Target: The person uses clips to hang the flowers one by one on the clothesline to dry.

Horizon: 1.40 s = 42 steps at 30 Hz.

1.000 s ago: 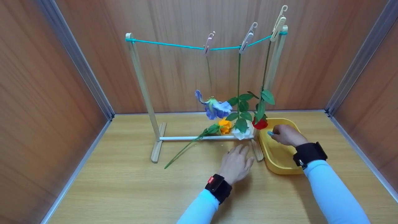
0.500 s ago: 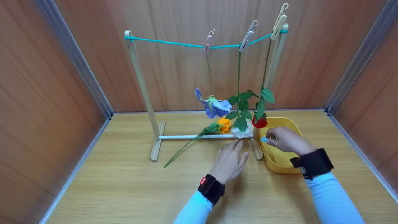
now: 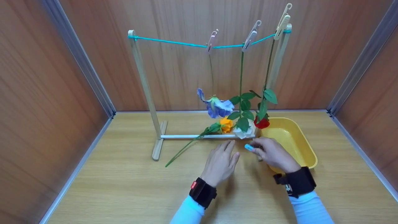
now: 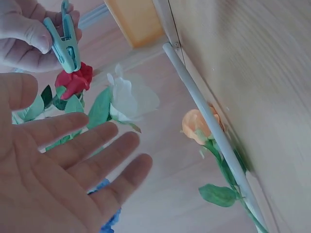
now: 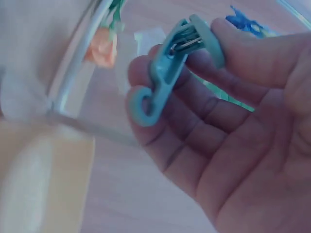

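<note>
Head view shows the right hand [image 3: 273,154] pinching a small teal plastic clothes peg [image 3: 248,147] between thumb and fingertips, hook end outward, just above the light wooden tabletop [image 3: 124,186] in front of the wooden drying rack [image 3: 146,93]. Such a pinch on the tail probably leaves the peg's mouth free to be squeezed open. Beside it the left hand [image 3: 220,163] hovers flat, fingers spread and holding nothing, near the loose orange artificial flower [image 3: 226,124], whose green stem lies across the rack's white bottom rail [image 3: 199,136]. Three pale pegs on the teal cord [image 3: 186,45] carry hanging stems. A yellow plastic tub [image 3: 306,149] behind the right wrist looks empty in what shows.
</note>
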Each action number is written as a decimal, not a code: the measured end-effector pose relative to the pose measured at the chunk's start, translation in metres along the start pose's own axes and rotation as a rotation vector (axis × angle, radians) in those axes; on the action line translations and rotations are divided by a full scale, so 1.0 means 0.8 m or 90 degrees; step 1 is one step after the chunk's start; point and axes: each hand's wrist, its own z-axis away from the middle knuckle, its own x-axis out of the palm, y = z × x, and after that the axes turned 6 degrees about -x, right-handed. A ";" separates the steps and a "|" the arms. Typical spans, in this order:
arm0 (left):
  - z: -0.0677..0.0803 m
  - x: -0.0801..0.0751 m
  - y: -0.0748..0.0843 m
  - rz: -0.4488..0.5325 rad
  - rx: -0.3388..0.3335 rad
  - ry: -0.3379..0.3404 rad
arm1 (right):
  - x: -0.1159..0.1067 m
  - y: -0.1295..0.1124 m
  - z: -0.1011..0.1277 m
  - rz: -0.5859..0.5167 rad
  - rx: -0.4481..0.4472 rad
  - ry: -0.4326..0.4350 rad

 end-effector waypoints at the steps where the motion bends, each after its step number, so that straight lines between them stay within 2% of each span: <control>1: 0.000 0.000 -0.002 0.006 0.007 0.005 | 0.005 0.000 0.001 -0.007 -0.014 0.011; 6: 0.003 0.002 -0.012 0.031 0.037 0.028 | 0.027 -0.003 0.003 -0.056 -0.050 0.044; 10: 0.006 0.005 -0.017 0.040 0.039 0.037 | 0.040 -0.005 0.003 -0.084 -0.064 0.056; 18: 0.009 0.009 -0.020 0.046 0.090 0.078 | 0.050 -0.009 0.002 -0.114 -0.110 0.088; 22: 0.008 0.009 -0.019 0.046 0.076 0.067 | 0.050 -0.011 0.002 -0.132 -0.103 0.088; 28: 0.008 0.008 -0.020 0.041 0.086 0.070 | 0.050 -0.013 0.000 -0.152 -0.086 0.090; 35: 0.008 0.006 -0.019 0.020 0.086 0.068 | 0.052 -0.016 0.001 -0.148 -0.107 0.105; 42: 0.009 0.005 -0.018 0.040 0.073 0.060 | 0.050 -0.020 0.002 -0.136 -0.121 0.127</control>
